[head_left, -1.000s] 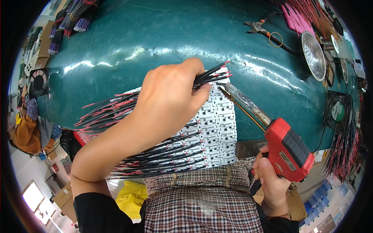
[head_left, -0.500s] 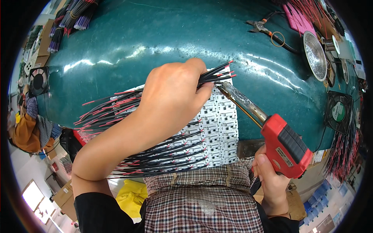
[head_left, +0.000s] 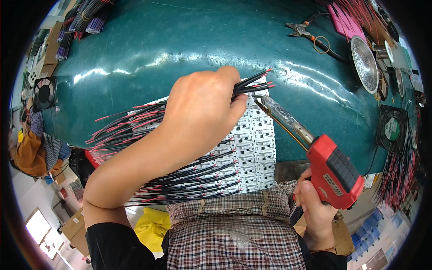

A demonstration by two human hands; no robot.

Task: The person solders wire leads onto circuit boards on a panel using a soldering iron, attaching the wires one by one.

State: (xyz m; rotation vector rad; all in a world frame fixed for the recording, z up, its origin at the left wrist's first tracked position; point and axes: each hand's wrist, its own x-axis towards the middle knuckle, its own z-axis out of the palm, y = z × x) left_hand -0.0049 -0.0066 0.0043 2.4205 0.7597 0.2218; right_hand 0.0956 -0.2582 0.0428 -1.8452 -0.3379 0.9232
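My left hand is closed around a bundle of black wires with red tips, held over the upper part of a white circuit board panel. My right hand grips a red soldering gun by its handle. Its metal barrel points up and left, with the tip close to the wires and the board near my left thumb. Many black and red wires lie in rows across the panel, their loose ends to the left. My left forearm covers part of them.
Pliers, a metal bowl and a solder spool lie at the right on the green table. Small fans stand at the left and right. Wire bundles sit at the far left.
The soldering gun and my right hand have shifted slightly right and down, the tip drawing a little away from my left thumb. My left hand stays nearly in place.
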